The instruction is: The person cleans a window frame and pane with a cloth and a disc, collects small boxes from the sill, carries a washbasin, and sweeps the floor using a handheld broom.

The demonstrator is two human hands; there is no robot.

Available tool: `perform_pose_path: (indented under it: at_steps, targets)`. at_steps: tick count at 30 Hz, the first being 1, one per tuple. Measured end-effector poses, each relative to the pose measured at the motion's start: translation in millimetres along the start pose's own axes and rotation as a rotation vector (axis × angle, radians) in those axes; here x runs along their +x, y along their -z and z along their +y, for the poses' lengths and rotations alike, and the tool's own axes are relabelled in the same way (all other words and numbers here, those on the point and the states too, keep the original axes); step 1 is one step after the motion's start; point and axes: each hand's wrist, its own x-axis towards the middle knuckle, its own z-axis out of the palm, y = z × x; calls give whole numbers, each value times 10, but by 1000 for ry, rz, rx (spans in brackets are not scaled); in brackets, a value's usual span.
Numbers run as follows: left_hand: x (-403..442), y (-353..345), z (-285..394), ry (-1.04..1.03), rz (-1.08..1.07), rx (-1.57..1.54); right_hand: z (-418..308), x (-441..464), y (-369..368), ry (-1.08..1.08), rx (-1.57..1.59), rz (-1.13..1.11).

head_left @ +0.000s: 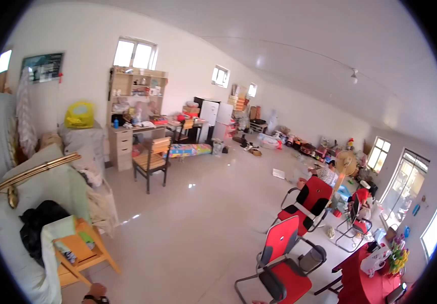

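Left hand (pixel 97 291) near wooden stool (pixel 76 249), right hand (pixel 259 302) near red chair (pixel 288 279).

The floor (pixel 188 238) looked smooth and glossy, with bright reflections. The orange stool (pixel 84 248) was smooth wood, and the slatted chair (pixel 152 161) paired wooden slats with a dark frame, seemingly metal. Red and black upholstery, apparently cloth, covered the front armchair (pixel 288 281). The yellow bag (pixel 80 116) was thin, shiny plastic; the tablecloth (pixel 352 276) was draped red cloth. The wall (pixel 178 66) appeared matt, the ceiling (pixel 289 30) faintly glossy.
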Motion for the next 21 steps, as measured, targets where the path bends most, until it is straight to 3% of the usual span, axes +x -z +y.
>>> perform_pose_path:
  at_steps: [1,4,5,10,13,16,19,20,21]
  targets:
    - [10,-367,-199,59,193,-37,-236,187,-50,-3,-90,-17]
    - [-185,-421,-377,499,-87,-293,-711,748,-321,33,-7,-51]
    - [-140,-401,-398,579,-122,-332,-818,964,-394,121,-175,-73]
    - [748,-93,-495,745,-174,-388,-1164,2187,-749,56,-134,-259]
    - [1848,99,-672,725,-141,-376,-1210,3068,-716,-73,-249,-356]
    - [3041,274,-712,609,-89,-286,-1380,3845,-691,-11,-289,-278]
    - [4937,564,-648,284,194,-13,-1735,4365,-807,28,-249,-224]
    - [5496,766,-689,2,241,84,-1823,4587,-825,34,-235,-221]
    - [5967,1285,-488,-80,346,114,-1929,4698,-882,51,-268,-169]
